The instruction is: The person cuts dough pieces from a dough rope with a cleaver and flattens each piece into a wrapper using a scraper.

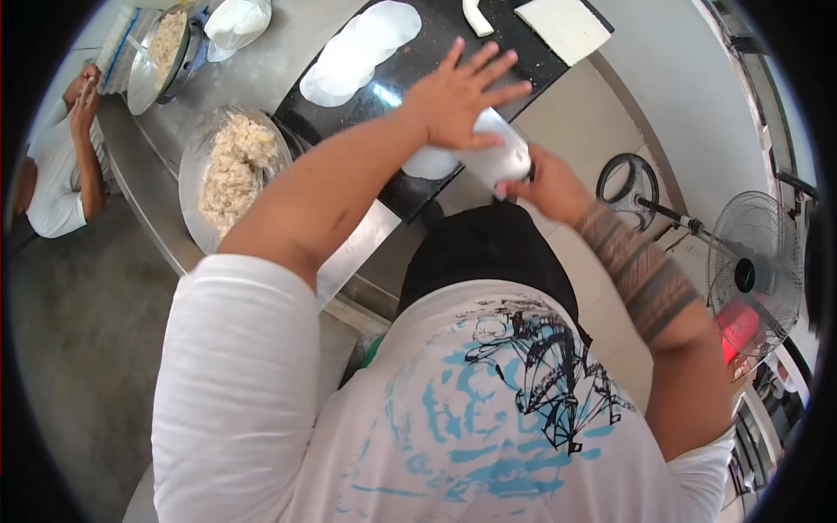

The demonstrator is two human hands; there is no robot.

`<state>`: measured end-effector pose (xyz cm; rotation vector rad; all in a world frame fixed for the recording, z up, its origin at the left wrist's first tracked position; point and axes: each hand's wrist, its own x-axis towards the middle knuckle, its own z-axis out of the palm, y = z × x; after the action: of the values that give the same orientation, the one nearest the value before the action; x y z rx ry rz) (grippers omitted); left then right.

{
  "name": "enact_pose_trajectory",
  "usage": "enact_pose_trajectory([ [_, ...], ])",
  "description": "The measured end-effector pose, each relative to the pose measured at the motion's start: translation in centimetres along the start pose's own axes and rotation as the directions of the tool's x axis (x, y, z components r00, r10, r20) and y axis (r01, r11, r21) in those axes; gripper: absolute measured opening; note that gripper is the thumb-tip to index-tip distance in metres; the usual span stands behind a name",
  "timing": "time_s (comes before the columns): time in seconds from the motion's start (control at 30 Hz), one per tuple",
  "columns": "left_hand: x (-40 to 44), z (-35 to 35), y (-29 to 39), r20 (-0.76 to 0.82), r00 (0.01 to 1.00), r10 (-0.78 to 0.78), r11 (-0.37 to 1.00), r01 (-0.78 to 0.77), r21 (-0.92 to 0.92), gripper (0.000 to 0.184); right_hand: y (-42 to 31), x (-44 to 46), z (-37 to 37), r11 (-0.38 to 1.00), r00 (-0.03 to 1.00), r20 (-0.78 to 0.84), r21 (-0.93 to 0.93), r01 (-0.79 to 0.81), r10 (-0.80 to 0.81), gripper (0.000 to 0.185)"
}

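My left hand [462,98] reaches over a black work surface [410,196], palm down with its fingers spread. Its thumb lies over, or touches, a broad shiny metal blade [501,161], which looks like a cleaver; I cannot tell whether they touch. My right hand [551,185] grips this cleaver at its right end, near the surface's front edge; its handle is mostly hidden. A thin white dough round [430,163] lies beside the blade, partly covered by my left wrist. Overlapping dough rounds [359,54] are laid out farther back on the black surface.
A white dough roll [477,17] and a pale flat slab [565,28] lie at the far end. Left stand a plastic-lined bowl of filling [193,187] and another bowl [142,83]. A person [65,166] is at far left; a fan [754,261] stands right.
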<state>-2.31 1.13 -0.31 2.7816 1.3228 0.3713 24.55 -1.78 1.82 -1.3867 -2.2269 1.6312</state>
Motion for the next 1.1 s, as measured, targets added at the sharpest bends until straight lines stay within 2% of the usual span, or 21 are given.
enact_pose_trajectory([
  [0.03, 0.7, -0.2, -1.1, -0.012, 1.0, -0.023, 0.999, 0.024, 0.045, 0.093, -1.0, 1.3, -1.6, 0.985, 0.999, 0.013, -0.17, -0.037, 0.039, 0.057],
  [0.1, 1.6, -0.8, -3.2, -0.052, 0.996, -0.067, 0.989, 0.073, 0.125, 0.093, -2.7, 3.8, -3.6, 0.949, 1.0, -0.021, -0.317, 0.007, -0.014, 0.056],
  [0.17, 1.7, -1.7, -4.4, -0.106, 0.994, -0.028, 0.995, 0.038, 0.088, 0.093, -4.3, 4.3, -4.2, 0.922, 1.0, -0.03, -0.388, -0.004, -0.008, 0.061],
  [0.2, 1.5, -2.1, -4.8, -0.131, 0.991, -0.011, 0.998, 0.02, 0.065, 0.094, -4.4, 4.0, -3.4, 0.951, 0.999, -0.036, -0.308, 0.004, -0.015, 0.061],
  [0.27, -0.6, -2.8, -3.6, -0.072, 0.997, 0.032, 0.999, -0.032, 0.002, 0.093, -3.2, 1.9, -0.1, 0.99, 0.999, -0.04, -0.136, 0.02, -0.025, 0.063],
  [0.33, -3.7, -1.5, -1.4, -0.005, 0.999, 0.038, 0.994, -0.039, -0.098, 0.093, -0.6, -0.9, 4.0, 0.986, 0.985, -0.084, -0.086, 0.145, -0.152, 0.063],
  [0.37, -4.2, -0.7, 0.4, 0.059, 0.997, 0.046, 0.994, -0.04, -0.099, 0.092, -0.7, -2.1, 4.2, 0.997, 0.995, -0.07, -0.042, 0.069, -0.072, 0.062],
  [0.43, -1.4, -0.4, 0.6, 0.033, 0.998, 0.054, 0.991, -0.049, -0.127, 0.091, -0.3, -3.3, 3.8, 0.996, 0.996, -0.028, 0.036, -0.086, 0.087, 0.062],
  [0.47, -0.4, -0.6, 0.9, 0.02, 0.999, 0.048, 0.989, -0.045, -0.143, 0.091, 0.2, -2.4, 2.7, 0.999, 0.999, -0.035, 0.014, -0.031, 0.031, 0.062],
  [0.5, 1.0, -0.5, 0.0, 0.033, 0.998, 0.06, 0.997, -0.058, -0.054, 0.09, 0.7, -1.1, 1.2, 1.0, 0.999, -0.038, -0.001, 0.015, -0.015, 0.061],
  [0.53, 1.8, -0.3, -1.0, 0.005, 1.0, 0.025, 1.0, -0.025, -0.017, 0.087, 0.8, 0.3, -0.6, 0.997, 0.997, -0.043, -0.022, 0.068, -0.069, 0.061],
  [0.6, 2.6, -0.4, -3.1, -0.071, 0.997, -0.038, 0.996, 0.044, 0.082, 0.082, -0.4, 3.5, -3.7, 0.969, 0.994, -0.015, -0.225, 0.098, -0.104, 0.057],
  [0.7, 2.8, -1.4, -4.3, -0.282, 0.944, -0.174, 0.971, 0.212, 0.108, 0.064, -3.8, 4.9, -6.0, 0.939, 0.997, -0.035, -0.341, 0.048, -0.063, 0.054],
  [0.77, 2.1, -2.7, -4.0, -0.244, 0.841, -0.483, 0.873, 0.485, -0.057, 0.049, -2.3, 3.3, -4.5, 0.954, 0.997, -0.072, -0.3, 0.002, -0.025, 0.05],
  [0.8, 1.5, -3.5, -3.5, -0.208, 0.76, -0.615, 0.788, 0.601, -0.135, 0.044, -1.0, 1.8, -3.2, 0.96, 0.995, -0.095, -0.279, -0.023, -0.004, 0.049],
  [0.87, -0.5, -4.8, -2.7, 0.182, 0.668, -0.722, 0.606, 0.737, -0.3, 0.042, 1.5, -2.6, -1.0, 0.976, 0.989, -0.106, -0.202, 0.076, -0.099, 0.05],
  [0.9, -1.1, -6.2, -1.7, 0.501, 0.564, -0.656, 0.446, 0.826, -0.344, 0.042, 1.5, -4.7, -0.9, 0.974, 0.999, -0.018, -0.227, 0.022, -0.027, 0.05],
  [0.93, -1.6, -7.8, -0.6, 0.763, 0.424, -0.488, 0.28, 0.904, -0.323, 0.043, 1.4, -6.4, -0.9, 0.966, 0.997, 0.066, -0.258, -0.029, 0.047, 0.05],
  [1.0, -4.0, -7.1, 1.1, 0.668, 0.5, -0.552, 0.398, 0.861, -0.315, 0.055, 0.2, -7.9, -2.4, 0.947, 0.993, 0.095, -0.32, -0.042, 0.076, 0.051],
  [1.03, -5.5, -6.2, 1.6, 0.44, 0.656, -0.613, 0.617, 0.746, -0.252, 0.032, -0.2, -8.3, -2.9, 0.936, 0.989, 0.112, -0.348, -0.049, 0.093, 0.051],
  [1.1, -7.5, -5.7, 2.1, 0.27, 0.608, -0.747, 0.487, 0.776, -0.4, 0.029, 1.0, -6.7, -4.4, 0.973, 0.998, -0.061, -0.23, -0.004, -0.01, 0.054],
])
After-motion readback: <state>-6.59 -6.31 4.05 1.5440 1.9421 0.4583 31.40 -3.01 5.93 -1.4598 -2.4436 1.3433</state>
